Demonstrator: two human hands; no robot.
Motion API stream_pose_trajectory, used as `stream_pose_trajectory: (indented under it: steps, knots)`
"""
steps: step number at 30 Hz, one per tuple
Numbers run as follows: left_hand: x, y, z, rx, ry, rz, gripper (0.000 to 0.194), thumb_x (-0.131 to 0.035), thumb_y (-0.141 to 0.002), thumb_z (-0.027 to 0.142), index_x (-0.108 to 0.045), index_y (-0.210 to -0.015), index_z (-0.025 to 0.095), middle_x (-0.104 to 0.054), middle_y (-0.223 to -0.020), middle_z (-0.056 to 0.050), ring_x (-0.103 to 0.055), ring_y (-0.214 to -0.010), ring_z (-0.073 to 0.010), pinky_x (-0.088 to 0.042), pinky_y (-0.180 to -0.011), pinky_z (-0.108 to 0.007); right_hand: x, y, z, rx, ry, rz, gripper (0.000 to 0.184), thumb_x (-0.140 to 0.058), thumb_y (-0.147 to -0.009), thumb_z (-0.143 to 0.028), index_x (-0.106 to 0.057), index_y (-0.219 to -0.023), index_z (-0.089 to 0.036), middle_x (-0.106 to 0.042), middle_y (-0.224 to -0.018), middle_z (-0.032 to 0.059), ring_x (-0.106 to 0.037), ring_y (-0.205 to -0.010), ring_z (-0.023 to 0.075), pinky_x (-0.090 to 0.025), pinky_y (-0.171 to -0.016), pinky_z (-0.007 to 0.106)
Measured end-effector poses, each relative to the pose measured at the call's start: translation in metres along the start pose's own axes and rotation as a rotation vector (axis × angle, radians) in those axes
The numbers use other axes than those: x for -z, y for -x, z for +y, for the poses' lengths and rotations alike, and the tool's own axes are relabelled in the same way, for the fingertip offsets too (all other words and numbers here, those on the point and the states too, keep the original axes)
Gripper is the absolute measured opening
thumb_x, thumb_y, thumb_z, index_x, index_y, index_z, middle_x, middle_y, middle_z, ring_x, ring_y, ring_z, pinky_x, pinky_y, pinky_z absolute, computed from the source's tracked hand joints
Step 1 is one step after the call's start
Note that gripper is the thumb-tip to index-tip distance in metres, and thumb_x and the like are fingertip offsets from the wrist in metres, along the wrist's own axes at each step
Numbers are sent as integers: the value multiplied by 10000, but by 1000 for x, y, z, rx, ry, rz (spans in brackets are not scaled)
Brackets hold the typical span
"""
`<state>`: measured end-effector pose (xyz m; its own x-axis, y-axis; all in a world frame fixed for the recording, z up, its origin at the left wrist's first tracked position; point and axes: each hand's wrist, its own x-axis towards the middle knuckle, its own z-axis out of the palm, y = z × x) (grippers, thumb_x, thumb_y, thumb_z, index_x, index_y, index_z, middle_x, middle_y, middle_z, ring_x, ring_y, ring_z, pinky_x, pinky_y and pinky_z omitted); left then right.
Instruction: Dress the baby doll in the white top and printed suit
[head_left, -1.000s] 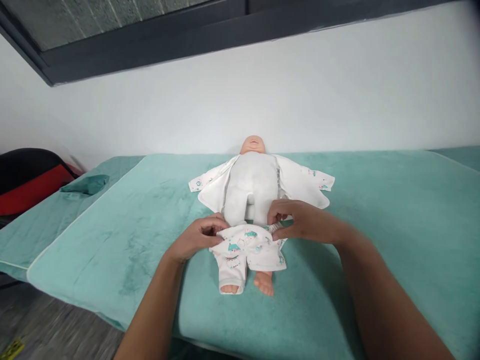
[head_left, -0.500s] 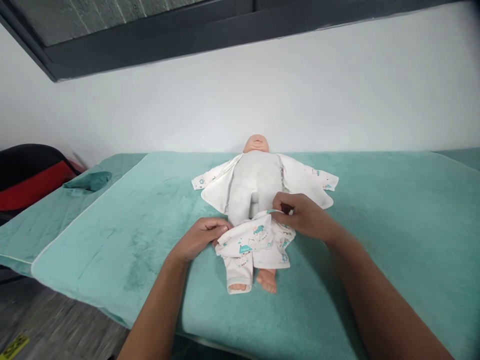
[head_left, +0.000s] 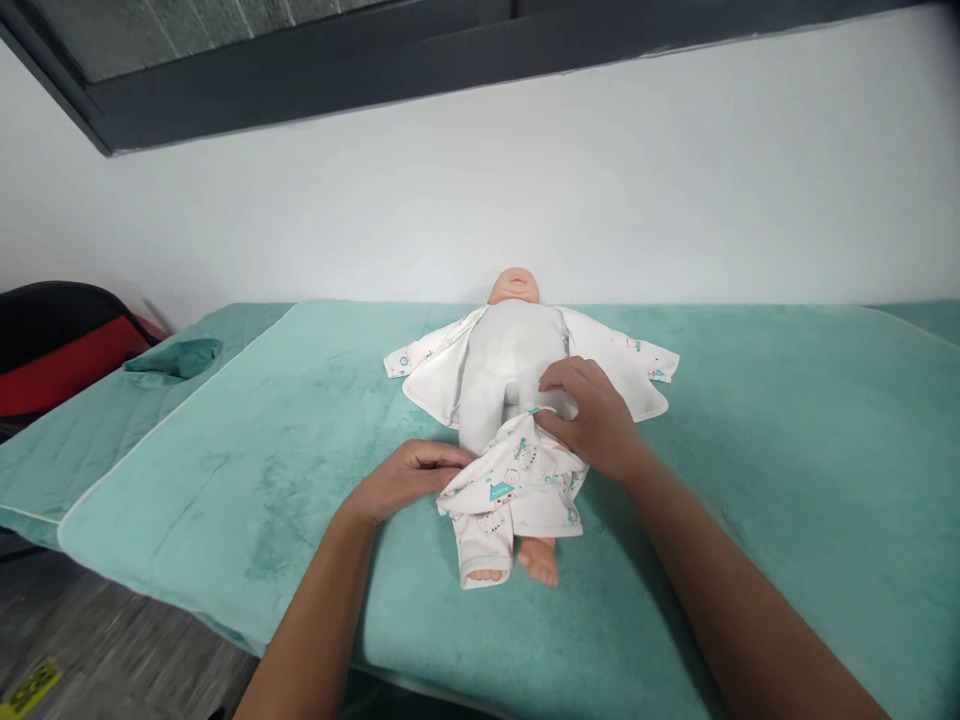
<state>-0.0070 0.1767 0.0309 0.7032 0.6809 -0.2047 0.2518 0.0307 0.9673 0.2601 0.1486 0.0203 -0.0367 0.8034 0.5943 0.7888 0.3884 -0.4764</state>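
Soft, even light here; a blurry shadow (head_left: 637, 560) lies on the bed (head_left: 810, 480) below the right hand (head_left: 596, 420), and the wall (head_left: 600, 190) beyond dims toward its edges.

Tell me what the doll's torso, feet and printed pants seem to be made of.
Torso: probably stuffed fabric, matte, softly rounded. Feet: likely vinyl or similar plastic, smooth, with moulded toes. Printed pants: seemingly soft cotton-like knit, matte, gathering in loose folds; fibre unclear.

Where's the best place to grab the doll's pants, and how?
Probably the top edge, pinched from both sides: the pants lie bunched across the doll's legs, and that soft, loose edge faces the doll's body.
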Motion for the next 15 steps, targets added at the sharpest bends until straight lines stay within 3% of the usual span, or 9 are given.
stream_pose_trajectory:
  steps: [3, 7, 11, 15]
  knots:
    - [1, -1, -3, -3, 16, -9, 254, -692, -799, 348, -772, -988, 198, -733, -1014, -63, -635, -917, -207, -482, -814, -291, -3, 0, 4, 56, -24, 31, 292, -594, -738, -195, -533, -1021, -234, -567, -1257, 100, -469, -1215, 281, -395, -1010, 454]
    - [2, -2, -6, 1, 5, 6, 307, -719, -760, 375, -764, -997, 186, -696, -870, -51, -590, -788, -172, -452, -711, -267, -7, 2, 9, 13, -71, -28, 442, -610, -755, -231, -502, -1184, -239, -411, -1478, 110, -316, -1396, 293, -325, -1104, 518]
    - [1, -4, -7, -8, -22, 4, 381, -743, -711, 386, -751, -1030, 178, -516, -660, 17, -438, -629, -102, -347, -584, -226, -10, 3, 12, -50, -110, -93, 550, -612, -778, -269, -454, -1303, -236, -280, -1571, 117, -223, -1459, 299, -271, -1145, 550]
    - [-4, -5, -4, -11, -40, -30, 505, -749, -693, 368, -703, -1152, 165, -367, -630, 56, -336, -587, -78, -276, -549, -221, -12, 4, 10, -86, -116, -121, 610, -598, -786, -257, -423, -1369, -216, -223, -1596, 119, -160, -1481, 292, -242, -1168, 542]
